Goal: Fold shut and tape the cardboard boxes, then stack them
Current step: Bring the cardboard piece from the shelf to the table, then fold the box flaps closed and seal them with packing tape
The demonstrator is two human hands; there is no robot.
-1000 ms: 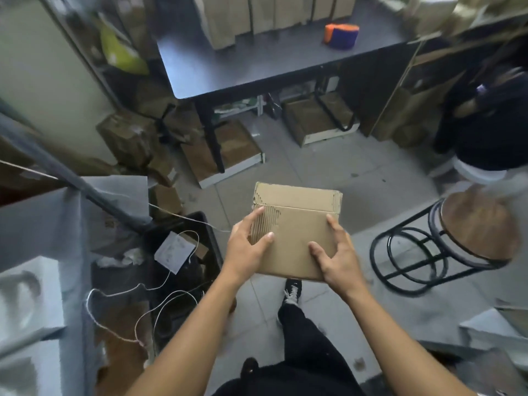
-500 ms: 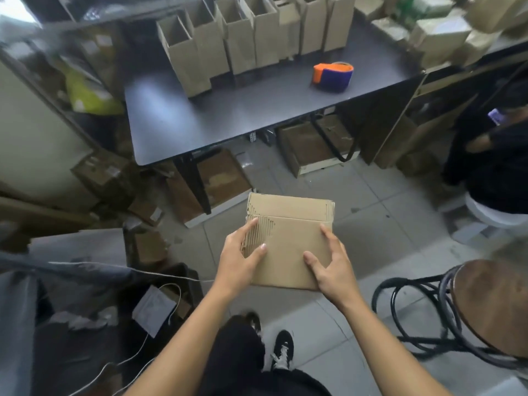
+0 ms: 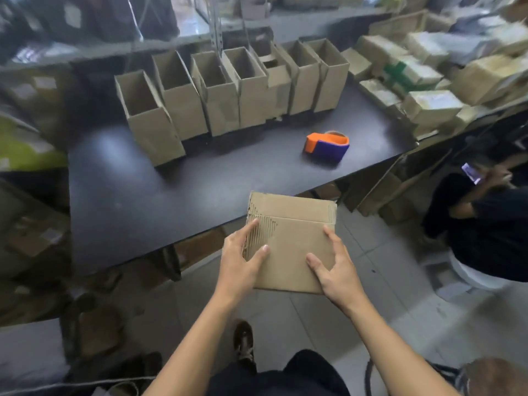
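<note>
While held flat between both hands, hangs in the air just before the near edge of the black rectangular table (image 3: 143,195), this brown flattened cardboard box (image 3: 291,241), not yet opened out. Left hand (image 3: 241,264) grips the left edge, thumb on top and fingers spread; right hand (image 3: 335,270) grips the right edge likewise, probably to keep it level for unfolding. Stands farther back a row of open brown cardboard boxes (image 3: 228,90), untaped. Lies near them, within reach for later sealing, the orange and purple plastic tape dispenser (image 3: 327,145).

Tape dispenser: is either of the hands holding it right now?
No. The tape dispenser sits alone on the black table, while the left hand and right hand grip the flat cardboard box.
</note>
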